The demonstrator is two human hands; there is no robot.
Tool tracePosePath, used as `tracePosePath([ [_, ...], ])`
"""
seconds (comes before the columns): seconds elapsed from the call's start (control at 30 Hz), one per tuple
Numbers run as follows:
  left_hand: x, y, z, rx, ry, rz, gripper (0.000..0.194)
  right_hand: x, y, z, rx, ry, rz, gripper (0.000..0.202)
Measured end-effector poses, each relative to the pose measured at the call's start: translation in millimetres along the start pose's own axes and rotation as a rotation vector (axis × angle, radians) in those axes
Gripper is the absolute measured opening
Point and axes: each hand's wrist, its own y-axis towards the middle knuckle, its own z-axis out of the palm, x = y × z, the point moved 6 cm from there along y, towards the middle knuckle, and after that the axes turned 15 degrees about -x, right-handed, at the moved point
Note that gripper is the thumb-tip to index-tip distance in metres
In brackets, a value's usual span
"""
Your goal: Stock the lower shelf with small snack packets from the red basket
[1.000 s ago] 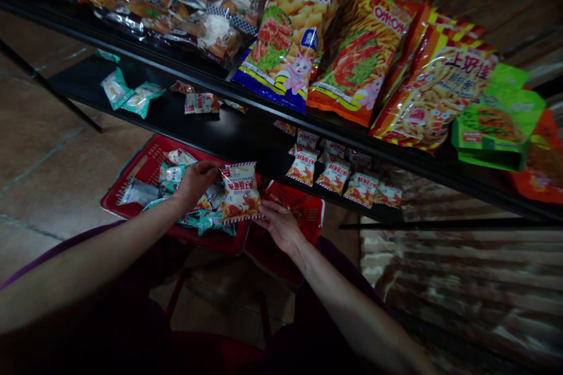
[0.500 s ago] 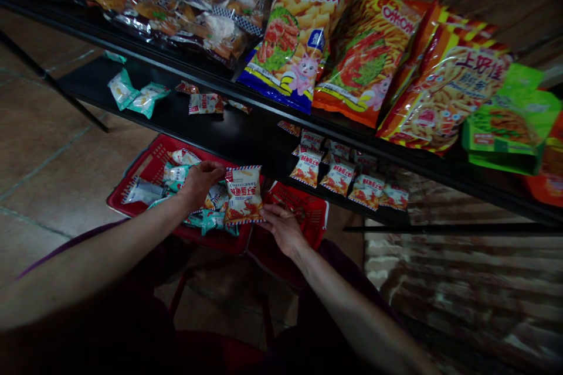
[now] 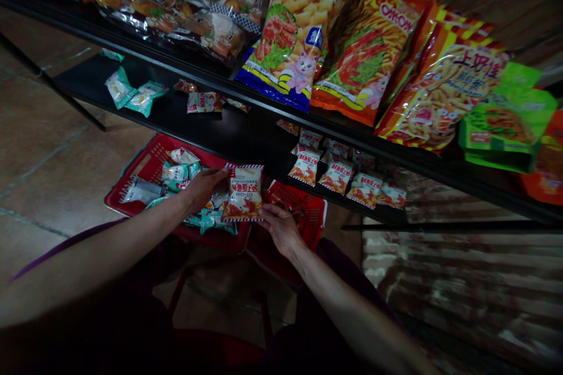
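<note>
A small white and orange snack packet (image 3: pixel 243 192) is held upright over the red baskets, its printed front facing me. My left hand (image 3: pixel 206 186) pinches its upper left corner. Fingers of my right hand (image 3: pixel 280 225) grip the lower right corner. Below my left hand, the left red basket (image 3: pixel 127 179) holds several teal packets (image 3: pixel 175 176) and a few white ones. The second red basket (image 3: pixel 314 217) sits beside it, partly hidden by my right hand; its contents are too dark to make out.
On the lower black shelf (image 3: pixel 246 137) stand several similar white and orange packets (image 3: pixel 336 174), with teal packets (image 3: pixel 147 98) at the left. The upper shelf bears large snack bags (image 3: pixel 290 41). A black shelf leg (image 3: pixel 74 99) slants down at the left.
The left hand has shifted slightly right at the packet's top corner, and the packet has tilted a little. Both hands still hold it. The whole view has moved slightly.
</note>
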Motion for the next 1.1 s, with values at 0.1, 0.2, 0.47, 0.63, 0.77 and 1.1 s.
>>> tracePosePath([
  [0.1,16,-12,6.8,0.135,0.027,-0.206,0.027,6,3,-2,-0.028,0.029,-0.022,0.028],
  [0.2,31,-26,12.4,0.252,0.095,-0.318,0.034,9,6,-5,-0.053,0.058,-0.03,0.027],
  [0.47,49,-41,22.2,0.263,-0.028,-0.273,0.03,12,5,-6,-0.031,0.055,-0.024,0.027],
  [0.63,55,-38,19.5,0.249,0.062,-0.257,0.026,28,10,-9,-0.073,0.03,-0.026,0.03],
  [0.77,60,-42,20.6,0.316,0.173,-0.24,0.021,39,17,-11,-0.108,0.049,0.004,0.026],
  [1.1,56,-44,23.0,0.342,0.252,-0.094,0.033,40,25,-22,-0.206,0.145,-0.014,0.028],
])
